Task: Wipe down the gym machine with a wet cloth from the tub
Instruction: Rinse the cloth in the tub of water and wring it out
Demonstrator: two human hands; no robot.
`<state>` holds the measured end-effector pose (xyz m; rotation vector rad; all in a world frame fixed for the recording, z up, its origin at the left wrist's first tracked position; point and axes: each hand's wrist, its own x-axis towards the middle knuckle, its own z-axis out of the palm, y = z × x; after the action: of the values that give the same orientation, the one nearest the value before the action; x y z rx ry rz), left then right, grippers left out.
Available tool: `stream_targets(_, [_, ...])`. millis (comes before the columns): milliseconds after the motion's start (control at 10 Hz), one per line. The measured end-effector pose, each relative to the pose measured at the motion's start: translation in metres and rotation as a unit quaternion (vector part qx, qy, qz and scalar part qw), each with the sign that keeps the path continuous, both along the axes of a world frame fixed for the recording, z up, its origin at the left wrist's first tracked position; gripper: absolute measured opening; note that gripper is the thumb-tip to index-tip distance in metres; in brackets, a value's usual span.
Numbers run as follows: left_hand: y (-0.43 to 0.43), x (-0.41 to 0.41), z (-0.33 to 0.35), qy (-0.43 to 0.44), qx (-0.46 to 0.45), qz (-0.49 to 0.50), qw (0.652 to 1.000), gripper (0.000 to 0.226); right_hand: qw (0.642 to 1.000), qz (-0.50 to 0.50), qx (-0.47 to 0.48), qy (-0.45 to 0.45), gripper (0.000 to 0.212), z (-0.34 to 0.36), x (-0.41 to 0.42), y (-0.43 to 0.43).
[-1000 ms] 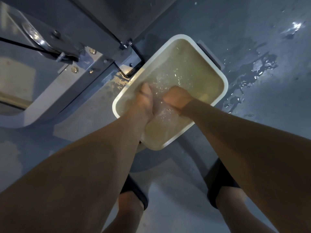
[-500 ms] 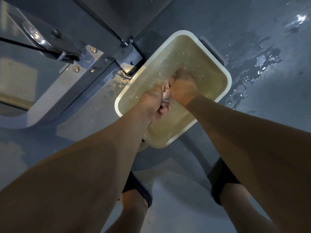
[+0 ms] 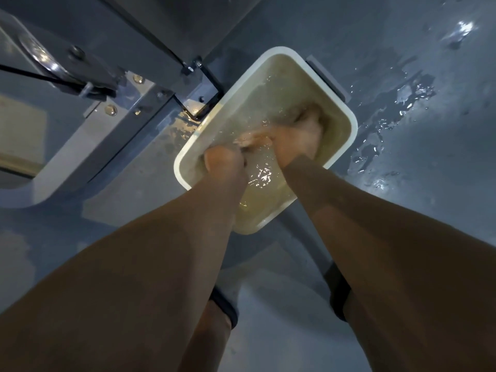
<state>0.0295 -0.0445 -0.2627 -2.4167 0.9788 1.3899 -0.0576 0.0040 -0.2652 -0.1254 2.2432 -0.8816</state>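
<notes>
The cloth sits in the middle of the frame, stretched between your two hands over the water in the tub. It shows only as a pale, pinkish, blurred strip, so its weave and how wet it is cannot be read. Its long axis runs from left to right, rising slightly toward the right.

Your left hand is clenched into a fist round the lower-left end, close to the tub's left rim. Your right hand is smeared by motion but looks curled round the other end, deeper toward the tub's right corner. The posture reads as wringing or rinsing; no wiping has begun.

The tub holds cloudy, yellowish water that glints between your forearms. It stands on the floor, with spilled water shining to its right.

The gym machine fills the upper left of the frame, its black base bracket just beside the tub's upper-left rim. So the surface to wipe lies up and left of the cloth, on your left hand's side, and that hand is nearer to it.

Your sandalled feet stand at the bottom of the frame.
</notes>
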Motion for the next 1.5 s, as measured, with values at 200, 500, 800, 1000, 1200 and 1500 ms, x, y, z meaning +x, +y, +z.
stream_targets(200, [0.017,0.010,-0.005,0.117,-0.050,0.061,0.990,0.061,0.835,0.522,0.174,-0.021,0.037,0.010,0.004,-0.013])
stream_targets(500, [0.011,-0.002,0.021,0.272,0.077,0.172,0.944,0.017,0.853,0.514,0.069,-0.050,0.040,0.039,0.001,-0.003])
stream_targets(800, [0.006,-0.001,0.029,0.217,0.090,0.130,0.963,0.049,0.872,0.441,0.207,0.050,0.041,-0.006,0.002,-0.011])
stream_targets(1000, [0.001,0.005,0.039,0.146,0.068,0.213,0.964,0.024,0.923,0.330,0.085,-0.177,0.026,0.021,0.018,0.002])
stream_targets(1200, [0.009,0.012,0.098,0.202,0.090,0.139,0.965,0.032,0.919,0.322,-0.011,-0.227,0.042,0.103,0.005,0.028])
stream_targets(1500, [0.014,0.006,0.190,0.182,0.108,0.088,0.973,0.015,0.916,0.163,0.006,-0.366,0.027,0.165,-0.022,0.037])
